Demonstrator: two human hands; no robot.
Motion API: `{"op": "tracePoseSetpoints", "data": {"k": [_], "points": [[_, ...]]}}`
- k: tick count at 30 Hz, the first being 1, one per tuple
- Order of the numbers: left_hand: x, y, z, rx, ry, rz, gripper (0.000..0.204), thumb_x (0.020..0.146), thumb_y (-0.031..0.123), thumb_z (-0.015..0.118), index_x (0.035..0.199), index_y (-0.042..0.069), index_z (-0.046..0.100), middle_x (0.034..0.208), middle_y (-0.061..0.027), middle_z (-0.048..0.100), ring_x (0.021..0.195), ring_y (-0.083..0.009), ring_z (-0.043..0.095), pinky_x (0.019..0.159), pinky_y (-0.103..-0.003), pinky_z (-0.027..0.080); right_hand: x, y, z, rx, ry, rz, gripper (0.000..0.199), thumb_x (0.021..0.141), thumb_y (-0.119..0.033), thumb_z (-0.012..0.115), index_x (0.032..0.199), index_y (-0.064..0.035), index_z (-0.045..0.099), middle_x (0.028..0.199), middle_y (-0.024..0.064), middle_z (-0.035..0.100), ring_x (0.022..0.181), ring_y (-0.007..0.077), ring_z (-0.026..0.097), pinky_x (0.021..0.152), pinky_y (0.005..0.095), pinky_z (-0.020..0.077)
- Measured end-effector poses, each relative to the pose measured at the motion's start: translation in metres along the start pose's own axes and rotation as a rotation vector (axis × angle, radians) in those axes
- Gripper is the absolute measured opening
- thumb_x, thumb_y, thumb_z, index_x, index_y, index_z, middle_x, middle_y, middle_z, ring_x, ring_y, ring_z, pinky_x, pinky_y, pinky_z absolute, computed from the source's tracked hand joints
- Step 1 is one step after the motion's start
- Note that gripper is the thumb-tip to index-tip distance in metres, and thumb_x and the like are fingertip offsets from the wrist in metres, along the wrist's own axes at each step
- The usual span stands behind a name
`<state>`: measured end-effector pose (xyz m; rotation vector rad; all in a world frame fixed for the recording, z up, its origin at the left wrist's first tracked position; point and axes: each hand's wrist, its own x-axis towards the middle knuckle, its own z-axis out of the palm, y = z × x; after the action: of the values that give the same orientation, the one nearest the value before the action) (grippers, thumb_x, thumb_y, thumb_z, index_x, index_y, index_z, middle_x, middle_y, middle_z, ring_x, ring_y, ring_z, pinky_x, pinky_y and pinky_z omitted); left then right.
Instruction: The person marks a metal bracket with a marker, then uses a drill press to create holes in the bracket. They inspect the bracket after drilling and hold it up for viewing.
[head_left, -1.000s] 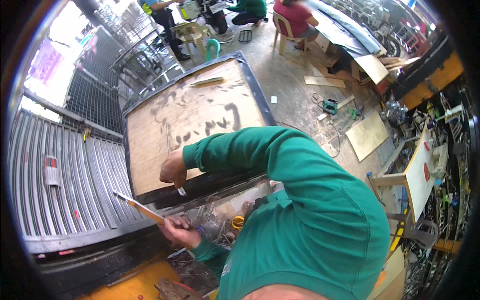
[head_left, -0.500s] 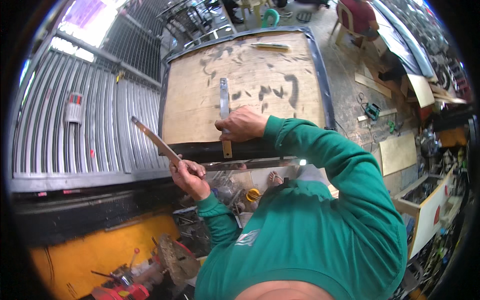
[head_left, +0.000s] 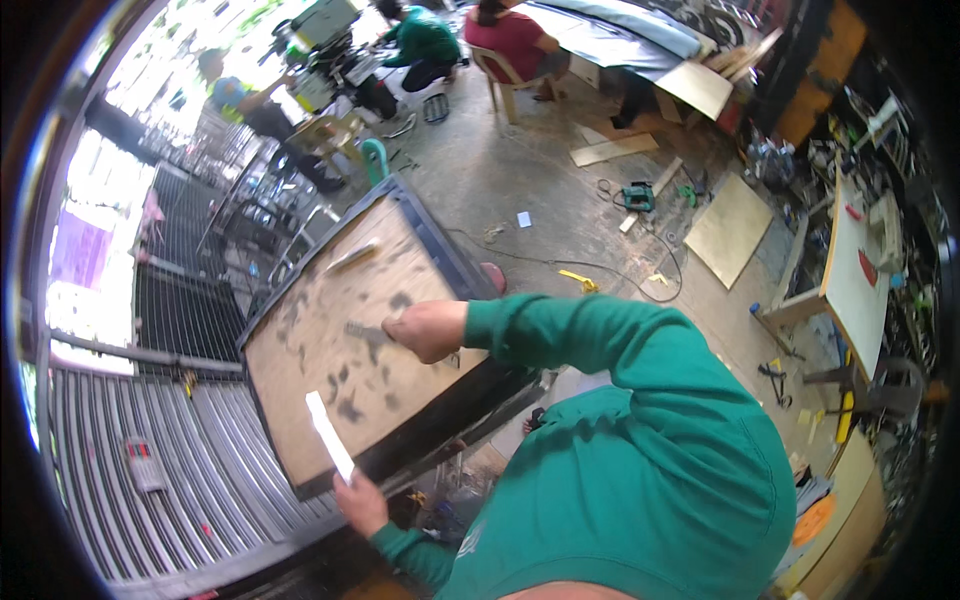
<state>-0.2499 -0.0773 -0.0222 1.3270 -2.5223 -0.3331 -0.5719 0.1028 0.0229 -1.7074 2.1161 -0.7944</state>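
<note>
My left hand (head_left: 362, 502) grips one end of a flat metal bar (head_left: 328, 437), which shines white with glare and points up over the board's near left corner. My right hand (head_left: 428, 331) is closed round a second flat metal strip (head_left: 365, 331). Its grey end sticks out to the left of my fingers, blurred, above the dark-smudged plywood board (head_left: 288, 410). Whether this strip touches the wood, I cannot tell. Black edging (head_left: 445, 238) borders the board. A pale, slim pen-like tool (head_left: 353, 255) lies toward the board's far side.
Corrugated metal sheeting (head_left: 200, 470) stands left of the board. On the floor to the right are a green power tool (head_left: 637, 197), its cable and a plywood sheet (head_left: 730, 228). One person in red (head_left: 510, 45) sits on a chair; another in green (head_left: 425, 45) crouches by a motorcycle (head_left: 350, 75).
The view has swung to the right, so the board appears tilted and farther left. Both hands still hold their metal strips; the right one's fingers now wrap round its strip.
</note>
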Motion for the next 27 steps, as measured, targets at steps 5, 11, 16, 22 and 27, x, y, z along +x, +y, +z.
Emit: {"op": "tracePoseSetpoints", "data": {"k": [5,11,16,22,27], "points": [[0.025,0.085,-0.032,-0.113,0.528,0.271,0.04,0.101,0.026,0.054,0.123,-0.007,0.053,0.087,-0.0174,0.064,0.077,-0.0309,0.062,0.067,-0.042,0.049,-0.058,0.077,-0.083,0.496,0.001,-0.232,0.04,0.086,-0.01,0.062,0.124,-0.0077,0.049,0.075,0.0159,0.063,0.068,0.0318,0.064,0.061,0.0451,0.0484],[0.041,0.317,0.038,-0.89,0.122,-0.09,0.022,0.102,0.021,0.052,0.108,0.0,0.056,0.066,0.0006,0.048,0.05,-0.0098,0.045,0.044,-0.024,0.04,-0.206,0.231,-0.116,0.643,0.11,0.061,0.037,0.097,-0.022,0.06,0.13,-0.0069,0.05,0.089,0.0088,0.066,0.078,0.0174,0.065,0.07,0.0355,0.0514],[0.021,0.47,0.174,-1.374,-0.837,-0.264,0.022,0.101,0.02,0.052,0.096,0.0,0.058,0.058,0.0003,0.042,0.043,-0.0114,0.042,0.041,-0.028,0.038,-0.339,0.331,-0.082,0.738,0.082,0.632,0.037,0.098,-0.032,0.059,0.12,-0.0027,0.061,0.086,0.0089,0.069,0.074,0.0159,0.066,0.068,0.0332,0.0527],[0.005,0.575,0.276,-1.213,-0.993,-0.389,0.018,0.098,0.017,0.045,0.101,0.001,0.054,0.066,-0.004,0.051,0.046,-0.0152,0.047,0.043,-0.032,0.043,-0.355,0.389,-0.105,0.711,0.455,1.106,0.039,0.098,-0.037,0.055,0.106,0.0001,0.064,0.08,0.0083,0.064,0.078,0.0207,0.061,0.071,0.0377,0.0502],[0.065,0.621,0.326,-1.254,-0.95,-0.077,0.021,0.095,0.016,0.046,0.102,0.0,0.059,0.072,-0.0049,0.057,0.057,-0.0146,0.055,0.044,-0.032,0.044,-0.272,0.461,-0.147,1.222,0.707,0.888,0.028,0.102,-0.03,0.055,0.106,-0.0024,0.057,0.087,0.0011,0.058,0.077,0.0101,0.05,0.07,0.0285,0.0447]]}}
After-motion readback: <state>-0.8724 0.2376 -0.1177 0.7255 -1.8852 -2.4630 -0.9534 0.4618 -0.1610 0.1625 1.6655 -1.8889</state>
